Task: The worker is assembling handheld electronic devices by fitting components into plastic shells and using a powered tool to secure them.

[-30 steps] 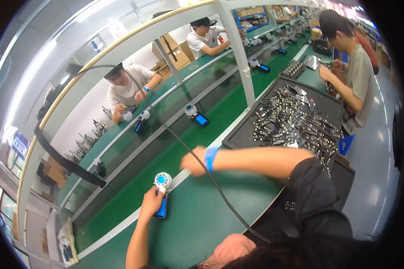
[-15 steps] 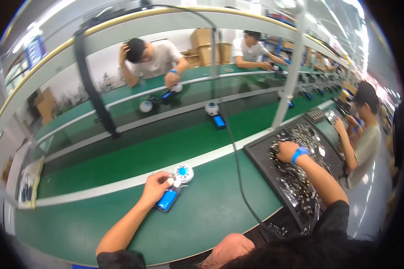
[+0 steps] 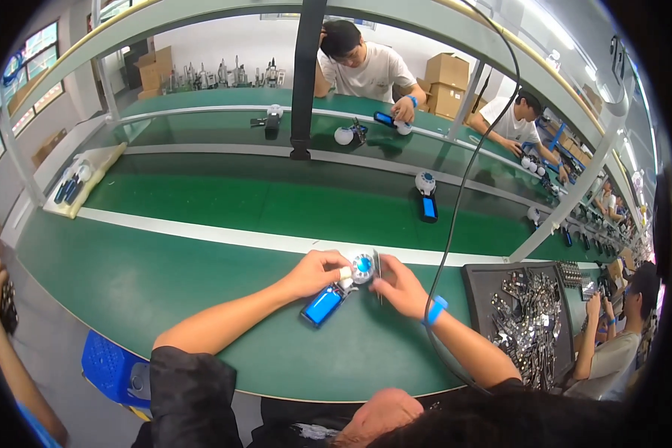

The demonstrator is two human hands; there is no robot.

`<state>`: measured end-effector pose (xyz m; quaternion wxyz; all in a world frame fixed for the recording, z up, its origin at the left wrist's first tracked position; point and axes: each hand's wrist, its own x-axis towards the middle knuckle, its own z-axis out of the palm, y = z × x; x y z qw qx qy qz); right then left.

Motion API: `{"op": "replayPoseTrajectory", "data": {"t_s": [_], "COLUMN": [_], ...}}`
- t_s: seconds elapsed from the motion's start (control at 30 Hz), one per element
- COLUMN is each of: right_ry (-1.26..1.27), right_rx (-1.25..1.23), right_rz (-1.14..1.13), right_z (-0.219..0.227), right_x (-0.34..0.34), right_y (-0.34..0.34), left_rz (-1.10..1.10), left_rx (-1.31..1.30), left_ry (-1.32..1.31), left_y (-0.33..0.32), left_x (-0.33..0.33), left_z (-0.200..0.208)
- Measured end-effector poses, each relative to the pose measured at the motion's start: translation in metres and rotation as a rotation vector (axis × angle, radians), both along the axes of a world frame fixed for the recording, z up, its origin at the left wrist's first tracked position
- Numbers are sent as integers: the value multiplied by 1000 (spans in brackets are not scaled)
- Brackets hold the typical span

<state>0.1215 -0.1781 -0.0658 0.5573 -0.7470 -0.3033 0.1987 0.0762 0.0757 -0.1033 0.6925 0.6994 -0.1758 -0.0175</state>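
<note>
On the green bench lies a device with a white round head [image 3: 362, 264], blue at its centre, joined to a dark-framed block with a blue face [image 3: 323, 305]. My left hand [image 3: 313, 275] is closed at the joint between head and block, with white at its fingertips; it grips the device there. On the other side of the round head, my right hand [image 3: 405, 290] pinches a thin metal piece [image 3: 377, 263], held upright close beside the head. Whether the piece touches the head I cannot tell.
A dark tray [image 3: 479, 299] heaped with small metal parts stands at the right. A black cable [image 3: 455, 216] hangs across the right side. Similar devices sit on the green conveyor [image 3: 276, 201]. Co-workers sit opposite and at right; a blue stool [image 3: 103, 362] is at lower left.
My right hand has left the tray of metal parts and come to the device with a thin metal piece. My left hand stays at the device. The view has swung to the left.
</note>
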Motion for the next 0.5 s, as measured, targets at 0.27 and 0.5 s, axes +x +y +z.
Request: {"op": "replayPoseTrajectory", "data": {"t_s": [0.27,0.5], "right_ry": [-490,-414], "right_rx": [-113,96], "right_rz": [-226,-423], "right_z": [-1,-10], "right_x": [33,16], "right_y": [33,12], "left_rz": [141,168], "left_rx": [17,-25], "left_ry": [-126,-83], "left_y": [2,-3], "left_x": [-2,-5], "left_z": [4,7]}}
